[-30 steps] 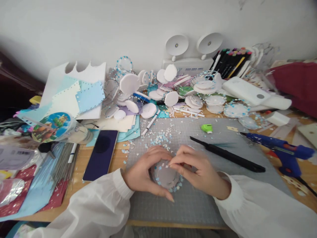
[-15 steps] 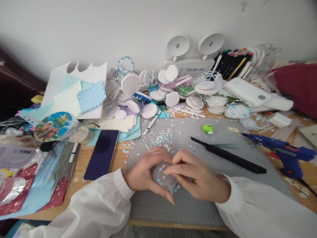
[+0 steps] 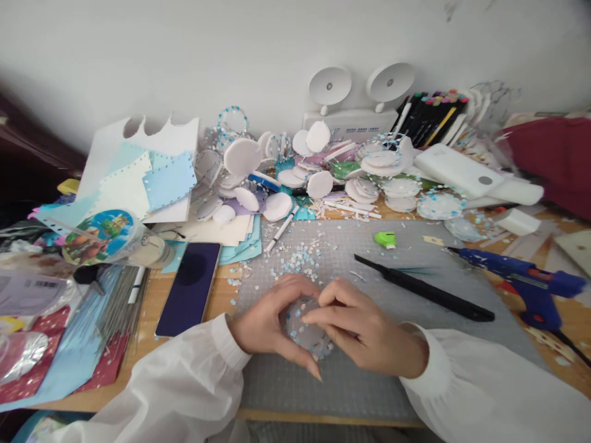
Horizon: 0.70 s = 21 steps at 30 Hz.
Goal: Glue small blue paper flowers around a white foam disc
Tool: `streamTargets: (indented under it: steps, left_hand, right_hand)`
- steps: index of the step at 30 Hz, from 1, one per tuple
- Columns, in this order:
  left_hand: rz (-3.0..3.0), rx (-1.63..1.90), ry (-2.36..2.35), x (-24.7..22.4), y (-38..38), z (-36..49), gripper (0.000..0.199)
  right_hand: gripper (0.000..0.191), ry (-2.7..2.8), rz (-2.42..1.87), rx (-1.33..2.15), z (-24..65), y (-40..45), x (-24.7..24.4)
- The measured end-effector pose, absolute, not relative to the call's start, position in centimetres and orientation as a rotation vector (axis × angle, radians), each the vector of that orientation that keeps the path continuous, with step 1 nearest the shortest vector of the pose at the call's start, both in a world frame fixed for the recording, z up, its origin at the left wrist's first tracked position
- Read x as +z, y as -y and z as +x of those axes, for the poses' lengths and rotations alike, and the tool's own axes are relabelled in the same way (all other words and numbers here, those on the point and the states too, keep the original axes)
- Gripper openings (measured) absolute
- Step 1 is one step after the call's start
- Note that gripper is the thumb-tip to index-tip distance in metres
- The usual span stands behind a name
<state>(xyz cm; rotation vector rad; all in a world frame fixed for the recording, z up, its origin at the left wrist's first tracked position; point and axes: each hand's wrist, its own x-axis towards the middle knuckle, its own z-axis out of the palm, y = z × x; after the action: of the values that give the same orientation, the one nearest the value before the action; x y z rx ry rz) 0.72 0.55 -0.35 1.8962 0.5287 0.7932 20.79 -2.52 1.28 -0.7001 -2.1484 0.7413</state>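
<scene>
A clear round piece (image 3: 308,332), dotted along its edge with tiny blue and white paper flowers, is low over the grey cutting mat (image 3: 351,394). My left hand (image 3: 272,320) curves around its left side, thumb along the near edge and fingers along the far edge. Thumb and fingertips of my right hand (image 3: 364,329) are pinched together over the right part of the rim; whatever they hold is too small or hidden to make out. Just beyond the hands lie scattered blue and white paper flowers (image 3: 298,258).
Black tweezers (image 3: 420,289), a green clip-like piece (image 3: 385,239) and a blue glue gun (image 3: 526,277) are to the right. A phone (image 3: 189,289) and a lidded cup (image 3: 115,240) stand left. Piled white discs (image 3: 242,155) line the back, before a twin-headed lamp (image 3: 351,123).
Both hands keep nearly the same place around the round piece. The right fingertips have shifted very slightly at its rim, and the whole view has moved a little.
</scene>
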Motion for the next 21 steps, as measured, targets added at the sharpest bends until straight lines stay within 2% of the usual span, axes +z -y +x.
streamTargets:
  steps: [3, 9, 17, 21]
  left_hand:
    - [1.899, 0.788, -0.513, -0.37, -0.60, 0.67, 0.081]
    - [1.780, 0.773, -0.518, -0.16, -0.37, 0.56, 0.076]
    - [1.649, 0.796, -0.633, -0.51, 0.22, -0.05, 0.086]
    - [1.669, 0.803, -0.656, -0.49, 0.22, -0.10, 0.087]
  right_hand:
    - [0.027, 2.085, -0.715, 0.787, 20.78, 2.48, 1.47]
    - [0.031, 1.965, -0.758, 0.856, 21.24, 2.35, 2.03]
    - [0.008, 1.834, -0.906, 0.952, 21.56, 1.91, 1.96]
    - [0.003, 1.871, -0.888, 0.969, 21.47, 1.96, 1.92]
